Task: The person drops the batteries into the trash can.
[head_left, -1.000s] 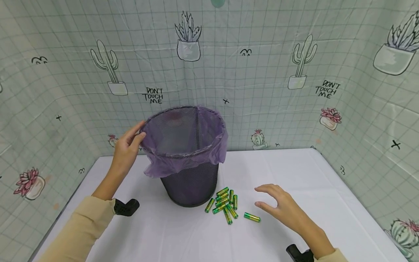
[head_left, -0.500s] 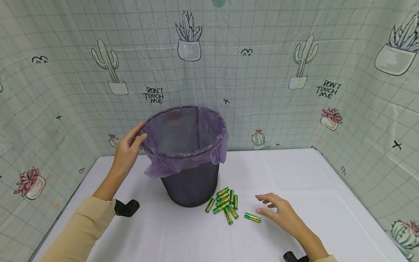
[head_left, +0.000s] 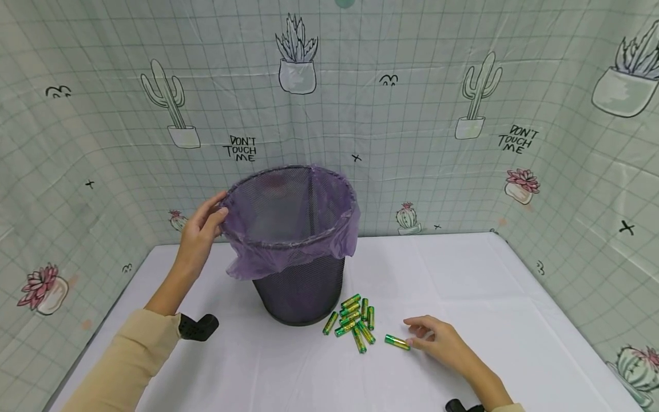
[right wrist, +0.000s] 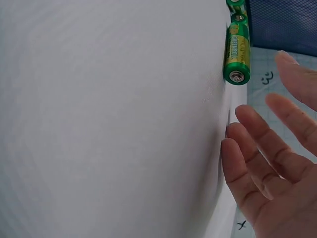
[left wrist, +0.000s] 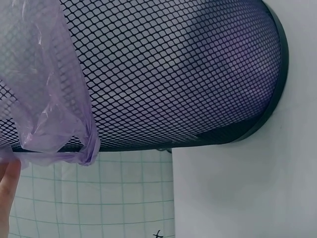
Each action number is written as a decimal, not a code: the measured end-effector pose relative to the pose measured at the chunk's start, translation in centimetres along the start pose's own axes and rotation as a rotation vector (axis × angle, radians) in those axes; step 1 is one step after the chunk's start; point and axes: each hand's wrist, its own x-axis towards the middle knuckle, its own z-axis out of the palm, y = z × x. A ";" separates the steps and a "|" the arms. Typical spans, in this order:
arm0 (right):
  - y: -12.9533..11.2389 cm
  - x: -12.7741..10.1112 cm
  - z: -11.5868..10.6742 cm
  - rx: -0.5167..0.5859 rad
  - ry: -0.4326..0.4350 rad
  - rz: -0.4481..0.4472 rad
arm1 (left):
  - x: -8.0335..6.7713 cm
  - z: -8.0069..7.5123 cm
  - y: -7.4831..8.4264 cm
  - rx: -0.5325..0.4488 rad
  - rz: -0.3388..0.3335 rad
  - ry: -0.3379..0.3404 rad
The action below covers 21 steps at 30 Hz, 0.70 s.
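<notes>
A black mesh wastebasket stands on the white table, its rim wrapped in a purple bin liner. My left hand touches the left side of the rim, thumb toward me and fingers farther back. In the left wrist view a fingertip meets the liner's edge. My right hand is low over the table beside a lone green-and-gold battery. In the right wrist view its fingers are spread and slightly bent, apart from the battery. Several more batteries lie in a loose cluster near the wastebasket's base.
The white cloth-covered table reaches back to a grid-patterned curtain with cactus drawings, which also closes off both sides. A black wrist device sits at the left cuff, and part of another shows near the right wrist.
My right hand has come down toward the lone battery, and its thumb and fingers have drawn closer together. The left hand, wastebasket and batteries have stayed in place.
</notes>
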 end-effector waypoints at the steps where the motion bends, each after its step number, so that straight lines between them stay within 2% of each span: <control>1: 0.1 0.0 0.0 0.002 -0.005 0.006 | 0.0 0.0 0.0 -0.009 -0.004 -0.006; 6: 0.5 -0.2 0.1 0.016 -0.033 -0.002 | 0.0 0.0 -0.1 -0.036 -0.006 -0.013; 10: 0.7 -0.2 0.1 0.009 -0.052 -0.024 | 0.1 0.2 -0.2 -0.098 -0.004 -0.004; 21: 0.9 -0.1 0.4 -0.016 -0.085 -0.027 | -0.2 0.8 -0.2 -0.206 -0.041 0.007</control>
